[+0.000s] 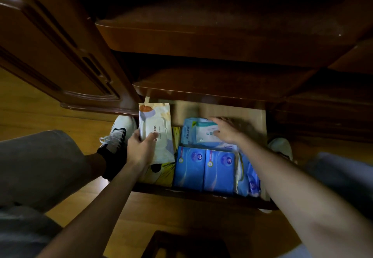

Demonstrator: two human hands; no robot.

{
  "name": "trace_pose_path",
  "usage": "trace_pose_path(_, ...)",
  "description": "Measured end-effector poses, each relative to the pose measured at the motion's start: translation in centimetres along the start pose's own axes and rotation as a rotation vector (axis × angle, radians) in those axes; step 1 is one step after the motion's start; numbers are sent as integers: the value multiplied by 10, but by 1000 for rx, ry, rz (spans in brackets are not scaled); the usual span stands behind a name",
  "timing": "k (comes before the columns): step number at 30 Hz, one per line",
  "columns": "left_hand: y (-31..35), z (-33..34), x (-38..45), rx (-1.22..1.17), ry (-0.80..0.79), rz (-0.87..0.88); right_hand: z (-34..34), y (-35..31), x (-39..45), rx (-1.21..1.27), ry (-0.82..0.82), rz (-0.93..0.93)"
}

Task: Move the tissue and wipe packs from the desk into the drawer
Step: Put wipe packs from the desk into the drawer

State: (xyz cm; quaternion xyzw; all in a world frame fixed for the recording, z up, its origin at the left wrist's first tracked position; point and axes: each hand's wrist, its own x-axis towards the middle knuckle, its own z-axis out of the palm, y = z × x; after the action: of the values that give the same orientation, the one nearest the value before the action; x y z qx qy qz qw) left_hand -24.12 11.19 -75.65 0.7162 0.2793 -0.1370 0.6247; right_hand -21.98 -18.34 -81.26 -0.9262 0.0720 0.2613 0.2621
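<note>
My left hand point(141, 146) gripping the white wipe pack point(156, 131) at the open drawer point(260, 116) left edge, my right hand point(226, 130), fingers spread, on the pale blue pack point(198, 131), blue tissue packs point(203, 169) filling the front, bare floor at the back
</note>
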Motion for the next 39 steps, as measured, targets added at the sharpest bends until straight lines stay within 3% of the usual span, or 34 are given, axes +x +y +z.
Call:
trace_pose_path(8, -2, 2, 2, 50, -2, -13, 14, -8, 3, -323, 14, -90)
trace_pose_path(15, 5, 12, -3, 103, -63, -41, 18, -11, -10, -364, 107, -41)
trace_pose_path(17, 7, 17, -8, 39, -134, -105, 14, -6, -15, -242, 160, 31)
trace_pose_path(20, 13, 32, -19, -279, -295, -297, 5, 2, -24, 181, 196, 129)
trace_pose_path(22, 19, 48, -28, -429, -385, -387, -9, 5, -30, 352, 326, 173)
trace_pose_path(25, 23, 76, -39, -475, -344, -466, -29, 7, -39, 588, 430, 237)
trace_pose_path(29, 23, 99, -52, -489, -410, -449, -31, 2, -58, 467, 37, 165)
trace_pose_path(32, 21, 105, -57, -518, -436, -436, -26, -1, -59, 565, -83, 156)
trace_pose_path(35, 19, 106, -57, -522, -439, -405, -28, 2, -50, 693, -59, 169)
trace_pose_path(37, 18, 104, -55, -379, -460, -320, -30, 3, -39, 710, 66, 109)
trace_pose_path(39, 17, 100, -49, -182, -380, -225, -34, 7, -30, 664, 216, 66)
